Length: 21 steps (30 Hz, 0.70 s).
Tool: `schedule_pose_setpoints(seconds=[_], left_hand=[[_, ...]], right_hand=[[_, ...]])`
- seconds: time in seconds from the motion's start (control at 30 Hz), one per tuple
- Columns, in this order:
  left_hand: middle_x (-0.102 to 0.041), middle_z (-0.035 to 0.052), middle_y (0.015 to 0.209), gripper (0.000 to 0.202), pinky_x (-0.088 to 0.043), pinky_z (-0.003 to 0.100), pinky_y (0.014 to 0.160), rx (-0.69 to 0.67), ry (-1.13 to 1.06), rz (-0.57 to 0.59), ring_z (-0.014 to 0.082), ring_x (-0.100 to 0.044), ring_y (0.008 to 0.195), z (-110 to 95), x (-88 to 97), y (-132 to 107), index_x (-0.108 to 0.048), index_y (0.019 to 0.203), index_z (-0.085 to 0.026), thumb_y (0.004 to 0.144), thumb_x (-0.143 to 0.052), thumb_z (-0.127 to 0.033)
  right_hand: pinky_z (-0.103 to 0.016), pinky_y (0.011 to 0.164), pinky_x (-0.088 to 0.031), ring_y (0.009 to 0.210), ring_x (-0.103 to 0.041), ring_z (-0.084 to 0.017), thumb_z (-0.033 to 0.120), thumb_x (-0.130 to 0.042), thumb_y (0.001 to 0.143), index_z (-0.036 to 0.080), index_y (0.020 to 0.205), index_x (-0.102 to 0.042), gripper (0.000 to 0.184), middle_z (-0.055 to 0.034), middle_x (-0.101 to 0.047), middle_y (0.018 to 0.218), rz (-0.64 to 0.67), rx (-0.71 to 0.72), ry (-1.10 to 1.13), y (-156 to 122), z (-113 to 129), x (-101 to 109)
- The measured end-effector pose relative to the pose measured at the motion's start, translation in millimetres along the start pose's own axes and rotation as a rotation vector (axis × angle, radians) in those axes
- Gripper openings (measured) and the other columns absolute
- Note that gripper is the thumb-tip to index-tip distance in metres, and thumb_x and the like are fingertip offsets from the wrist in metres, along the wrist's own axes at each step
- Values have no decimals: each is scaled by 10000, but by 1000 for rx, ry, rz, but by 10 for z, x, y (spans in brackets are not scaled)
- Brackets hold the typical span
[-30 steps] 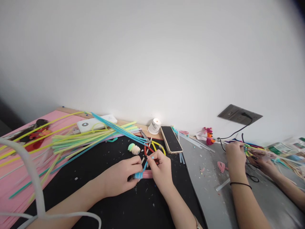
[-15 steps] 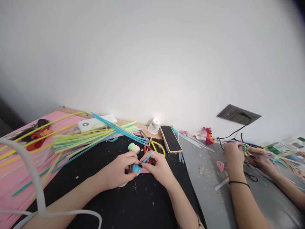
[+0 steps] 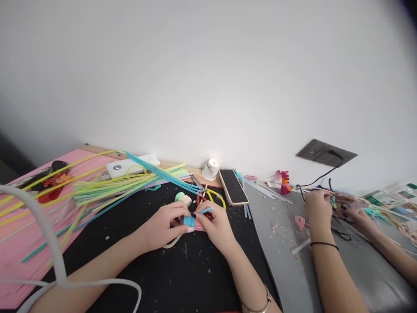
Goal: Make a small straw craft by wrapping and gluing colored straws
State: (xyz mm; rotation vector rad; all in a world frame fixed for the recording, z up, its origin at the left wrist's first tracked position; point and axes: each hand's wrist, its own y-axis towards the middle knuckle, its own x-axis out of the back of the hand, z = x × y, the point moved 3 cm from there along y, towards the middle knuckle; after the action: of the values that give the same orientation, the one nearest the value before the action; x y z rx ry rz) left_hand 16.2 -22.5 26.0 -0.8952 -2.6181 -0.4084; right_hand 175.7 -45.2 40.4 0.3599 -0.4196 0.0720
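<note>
Hands working together at the middle of the black tabletop [image 3: 137,226]. Left hand [image 3: 164,226] is pinching a small blue coil [image 3: 188,221] of wound straw, grip closed on it, fingertips pressing its near side. Right hand [image 3: 213,226] is lying just beside, to the right of the coil, its grip closed on the loose blue straw end [image 3: 206,211], which is running up and rightward from the coil. A short pink strip [image 3: 199,227] is lying flat under the coil, long axis left to right across the tabletop, between the two hands. Both hands are touching the work; the left is carrying the coil, the right the free end.

Around them: bundle of long straws [image 3: 130,182] fanning leftward, a white power bank [image 3: 130,165], a phone [image 3: 233,187], a small white cup [image 3: 210,169], a red-handled tool [image 3: 202,202] partly hidden behind the fingers. A co-worker's hands [image 3: 319,208] are busy well apart on the grey mat to the right.

Against the earlier frames: both hands are sitting slightly farther up the tabletop, and the straw end, earlier pointing steeply upward, is now lying lower and more to the right.
</note>
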Motion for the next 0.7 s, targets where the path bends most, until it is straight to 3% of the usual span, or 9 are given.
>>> schedule_pose_setpoints(seconds=[0.33,0.7], left_hand=[[-537,32,880,110,-473,170,530,-28,14,-68,123,-547,726,-3,-8,-18,-643,840,-172,794,-601,-262],[-536,25,855,63,-432,173,513,-36,23,-74,105,-514,672,0,-20,-2,-646,796,-163,766,-611,-206]], right_hand=[[-299,714,-477,764,-605,-172,173,-555,843,213,762,-600,101,-32,-623,780,-28,137,-92,-33,67,-44],[-297,703,-476,751,-601,-178,178,-549,839,214,761,-589,95,-38,-620,772,-80,152,-201,-52,37,-48]])
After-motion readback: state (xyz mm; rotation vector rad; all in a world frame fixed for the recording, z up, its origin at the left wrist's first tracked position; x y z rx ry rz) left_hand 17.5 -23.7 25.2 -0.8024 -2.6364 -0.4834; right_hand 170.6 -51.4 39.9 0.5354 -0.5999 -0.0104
